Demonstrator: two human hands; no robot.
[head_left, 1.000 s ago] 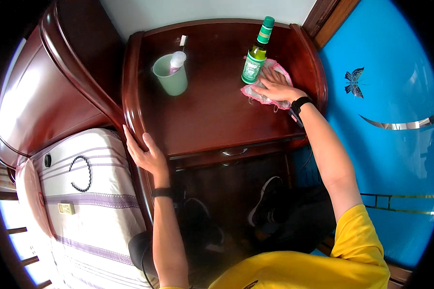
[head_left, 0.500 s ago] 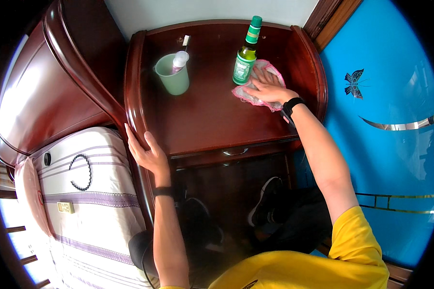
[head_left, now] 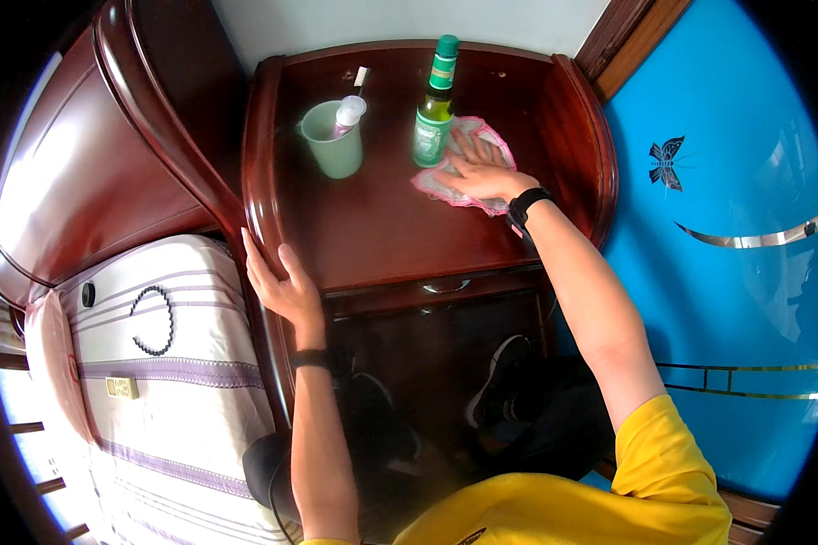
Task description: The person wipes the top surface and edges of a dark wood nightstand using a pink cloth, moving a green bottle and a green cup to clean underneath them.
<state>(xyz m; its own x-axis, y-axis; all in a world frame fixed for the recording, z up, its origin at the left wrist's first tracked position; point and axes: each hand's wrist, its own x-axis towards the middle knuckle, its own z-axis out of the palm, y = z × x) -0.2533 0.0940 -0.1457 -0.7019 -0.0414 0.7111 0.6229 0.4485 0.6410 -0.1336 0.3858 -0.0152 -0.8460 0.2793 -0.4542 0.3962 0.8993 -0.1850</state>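
My right hand (head_left: 482,173) lies flat with fingers spread on a pale cloth with a pink frilled edge (head_left: 495,133), pressing it onto the dark red wooden nightstand (head_left: 364,245). Just left of that cloth stands an upright green-labelled glass bottle with a green cap (head_left: 433,127). My left hand (head_left: 286,286) holds nothing; its fingers are stretched out and it rests against the nightstand's left front edge. Further back on the left, a light green cup (head_left: 334,156) contains a toothbrush (head_left: 362,76) and a white-capped tube (head_left: 349,113).
A bed with striped white bedding (head_left: 182,418) is at the left, bearing a black beaded hairband (head_left: 169,318), a small round black item (head_left: 88,294) and a small yellowish box (head_left: 121,388). A glossy blue panel (head_left: 727,300) borders the right. A raised wooden rim surrounds the nightstand's back.
My right hand and the cloth have slid left across the nightstand top. The bottle has shifted left too. My left hand stays at the edge; the whole view has shifted slightly.
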